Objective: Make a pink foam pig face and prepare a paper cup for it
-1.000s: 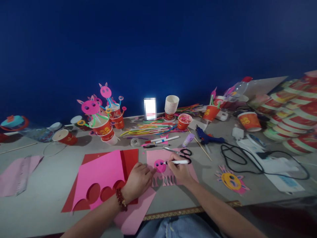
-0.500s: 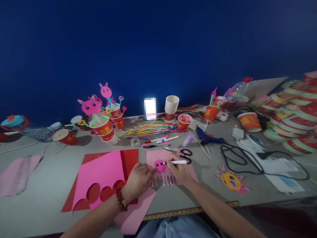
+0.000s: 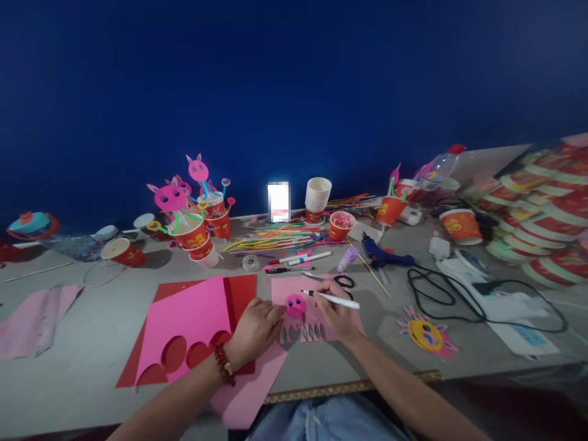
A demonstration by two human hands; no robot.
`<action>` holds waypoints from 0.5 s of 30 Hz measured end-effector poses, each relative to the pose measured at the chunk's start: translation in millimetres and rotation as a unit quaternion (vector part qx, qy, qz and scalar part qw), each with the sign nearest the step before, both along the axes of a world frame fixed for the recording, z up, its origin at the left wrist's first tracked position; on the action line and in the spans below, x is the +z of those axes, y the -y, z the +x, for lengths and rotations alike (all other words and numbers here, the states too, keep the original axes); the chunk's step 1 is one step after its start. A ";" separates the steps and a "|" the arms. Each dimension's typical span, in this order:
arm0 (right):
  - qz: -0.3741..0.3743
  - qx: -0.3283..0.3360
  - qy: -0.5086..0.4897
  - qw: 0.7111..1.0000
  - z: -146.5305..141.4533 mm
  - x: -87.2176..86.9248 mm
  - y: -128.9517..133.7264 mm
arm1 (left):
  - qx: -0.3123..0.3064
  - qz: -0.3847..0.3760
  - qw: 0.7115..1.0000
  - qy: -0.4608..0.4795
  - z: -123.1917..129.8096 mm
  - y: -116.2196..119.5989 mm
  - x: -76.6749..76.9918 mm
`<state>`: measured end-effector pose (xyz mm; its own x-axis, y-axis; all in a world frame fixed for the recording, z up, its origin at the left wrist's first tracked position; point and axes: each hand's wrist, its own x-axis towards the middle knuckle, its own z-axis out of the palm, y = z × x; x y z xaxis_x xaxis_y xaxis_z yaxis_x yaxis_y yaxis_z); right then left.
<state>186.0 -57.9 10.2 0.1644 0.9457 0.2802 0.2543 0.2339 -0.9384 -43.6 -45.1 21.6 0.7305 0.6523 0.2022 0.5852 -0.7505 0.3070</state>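
A bright pink paper disc (image 3: 295, 311) with two dark eyes lies on a light pink sheet (image 3: 281, 286) with leaf-shaped holes cut along its near edge. My right hand (image 3: 337, 309) grips a white marker (image 3: 339, 300). Its dark tip is just above and right of the disc, apart from the eyes. My left hand (image 3: 257, 327) rests palm down at the disc's left edge, fingers stretched out and holding nothing. Under that forearm are a hot pink sheet (image 3: 193, 312) with round cutouts and a red sheet (image 3: 243, 294).
Behind my right hand are black-handled scissors (image 3: 344, 281), a purple glue stick (image 3: 348, 260) and a blue glue gun (image 3: 381, 252) with its black cord. Pipe cleaners (image 3: 275, 237), red cups (image 3: 340, 228) and pink-faced cup figures (image 3: 169, 198) stand farther back. A yellow-and-pink paper face (image 3: 427, 335) lies right.
The marker tip has moved from the disc's right eye to up and right of the disc. The right hand has tilted the marker more steeply. The left hand stays nearly in place.
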 end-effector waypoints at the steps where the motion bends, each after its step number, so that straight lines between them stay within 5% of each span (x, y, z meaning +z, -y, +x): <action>1: 0.003 -0.007 0.001 1.000 1.4 2.4 1.5 | 0.004 -0.007 1.000 0.018 -1.3 -0.9 0.3; 7: 0.013 -0.026 0.001 1.000 12.3 23.8 21.5 | 0.070 -0.096 0.989 0.085 -8.5 -0.3 17.4; 11: -0.025 0.049 -0.031 0.998 9.0 39.3 44.7 | 0.085 -0.242 0.964 0.069 -2.6 7.6 41.1; 15: -0.081 0.120 -0.107 0.984 -0.8 42.4 62.1 | 0.057 -0.286 0.955 0.051 9.1 14.5 52.3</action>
<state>185.2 -119.9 52.6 -0.0296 0.9939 0.1058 0.0028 0.1060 -0.9944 -34.5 -59.7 73.9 0.6432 0.7519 -0.1444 0.5984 -0.3760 0.7075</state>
